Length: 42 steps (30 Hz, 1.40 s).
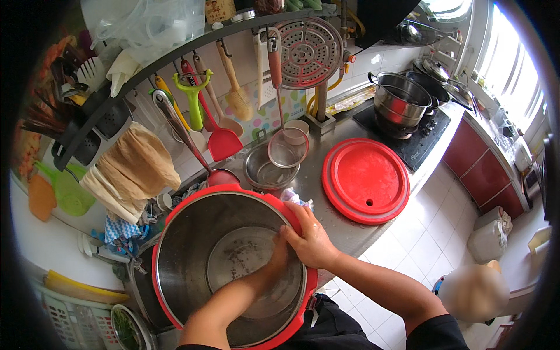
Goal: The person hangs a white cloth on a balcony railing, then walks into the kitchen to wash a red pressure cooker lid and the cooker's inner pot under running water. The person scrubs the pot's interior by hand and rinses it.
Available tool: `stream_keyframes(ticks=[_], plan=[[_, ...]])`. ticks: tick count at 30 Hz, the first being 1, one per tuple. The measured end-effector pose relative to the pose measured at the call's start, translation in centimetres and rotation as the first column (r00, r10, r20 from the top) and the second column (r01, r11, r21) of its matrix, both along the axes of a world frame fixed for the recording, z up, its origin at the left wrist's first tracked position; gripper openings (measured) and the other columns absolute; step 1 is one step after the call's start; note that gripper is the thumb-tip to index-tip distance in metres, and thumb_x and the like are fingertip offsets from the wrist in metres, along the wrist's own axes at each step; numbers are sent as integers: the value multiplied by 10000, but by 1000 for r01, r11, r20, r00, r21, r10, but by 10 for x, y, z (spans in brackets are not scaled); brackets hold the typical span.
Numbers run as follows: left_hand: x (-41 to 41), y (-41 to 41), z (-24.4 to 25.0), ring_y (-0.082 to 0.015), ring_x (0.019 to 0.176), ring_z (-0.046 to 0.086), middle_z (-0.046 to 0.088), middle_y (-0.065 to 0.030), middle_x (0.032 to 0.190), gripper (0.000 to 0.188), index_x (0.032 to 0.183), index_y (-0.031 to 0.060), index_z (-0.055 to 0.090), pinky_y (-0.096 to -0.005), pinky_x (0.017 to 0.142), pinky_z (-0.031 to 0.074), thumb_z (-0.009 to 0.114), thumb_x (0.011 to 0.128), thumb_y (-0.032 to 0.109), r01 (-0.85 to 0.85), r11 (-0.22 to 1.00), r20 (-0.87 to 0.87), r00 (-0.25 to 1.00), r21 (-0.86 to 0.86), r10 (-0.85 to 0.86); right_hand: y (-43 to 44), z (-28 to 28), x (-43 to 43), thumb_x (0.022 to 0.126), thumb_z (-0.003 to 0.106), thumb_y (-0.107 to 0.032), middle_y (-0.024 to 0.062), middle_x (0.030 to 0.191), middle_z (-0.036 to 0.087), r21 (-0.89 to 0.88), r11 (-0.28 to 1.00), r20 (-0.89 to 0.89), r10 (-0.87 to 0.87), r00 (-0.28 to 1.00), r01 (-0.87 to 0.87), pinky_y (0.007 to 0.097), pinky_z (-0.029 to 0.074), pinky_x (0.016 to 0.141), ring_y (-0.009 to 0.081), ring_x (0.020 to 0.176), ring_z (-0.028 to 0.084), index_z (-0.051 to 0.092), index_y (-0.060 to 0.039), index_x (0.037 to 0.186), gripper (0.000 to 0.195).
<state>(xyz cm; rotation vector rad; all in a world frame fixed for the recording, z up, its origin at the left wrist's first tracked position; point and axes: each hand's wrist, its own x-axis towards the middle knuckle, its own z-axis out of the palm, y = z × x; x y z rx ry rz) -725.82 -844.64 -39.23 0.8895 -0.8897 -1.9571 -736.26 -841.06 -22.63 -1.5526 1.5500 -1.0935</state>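
A large, deep stainless steel pot with a red rim stands tilted in front of me, its mouth facing up at me. My right hand grips the rim on the right side, with the thumb over the inner edge. Down inside the pot is my left hand, against the inner wall below the right hand. Its fingers are blurred and partly hidden, so whether it holds anything is unclear. Dark specks and wet marks show on the pot's bottom. On the steel counter, a round red lid lies flat to the right.
Behind the pot are a metal bowl, a hanging strainer and a red ladle. Utensils hang from a rack. A steamer pot stands on the gas stove. The sink edge is at left.
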Motion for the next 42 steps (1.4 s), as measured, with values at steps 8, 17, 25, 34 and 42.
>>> stream_keyframes(ticks=[8, 17, 25, 34, 42], plan=[[20, -12, 1, -233, 1088, 520, 500, -130, 1211, 498, 1264, 45, 417, -353, 911, 440, 353, 949, 426, 24, 1000, -104, 994, -1, -24, 0, 0, 3, 837, 547, -254, 219, 1188, 449, -18, 1000, 24, 8, 1000, -8, 442, 387, 926, 423, 1100, 457, 387, -74, 1284, 508], [21, -13, -1, -233, 1071, 526, 516, -124, 1180, 470, 1266, 17, 407, -356, 904, 437, 392, 948, 363, 34, 998, -296, 955, 49, -18, 0, 4, 6, 839, 546, -248, 223, 1191, 445, -2, 1000, 31, 9, 999, -9, 428, 386, 930, 414, 1105, 456, 392, -68, 1280, 500], [7, 9, -9, -205, 1013, 551, 527, -128, 1141, 342, 1217, 15, 438, -330, 837, 472, 434, 918, 181, 6, 987, 149, 989, -160, 18, 0, 3, 1, 839, 553, -248, 225, 1196, 447, -16, 1000, 24, 2, 1000, -2, 423, 380, 939, 406, 1113, 458, 391, -59, 1281, 507], [34, 35, 42, -144, 833, 567, 574, -107, 975, 225, 1054, 15, 522, -299, 672, 482, 452, 890, 151, 469, 623, 195, 868, -626, -457, 0, 3, 0, 837, 550, -238, 228, 1199, 448, -19, 1000, 38, 6, 999, -5, 422, 383, 935, 407, 1114, 458, 397, -50, 1270, 496], [12, -8, 60, -165, 888, 568, 572, -95, 991, 287, 1090, -53, 487, -281, 746, 475, 511, 849, 102, -170, 985, -17, 985, 6, 170, 0, 6, 7, 840, 549, -237, 232, 1198, 450, -18, 1000, 41, 24, 999, -23, 415, 368, 954, 403, 1129, 450, 394, -43, 1272, 498]])
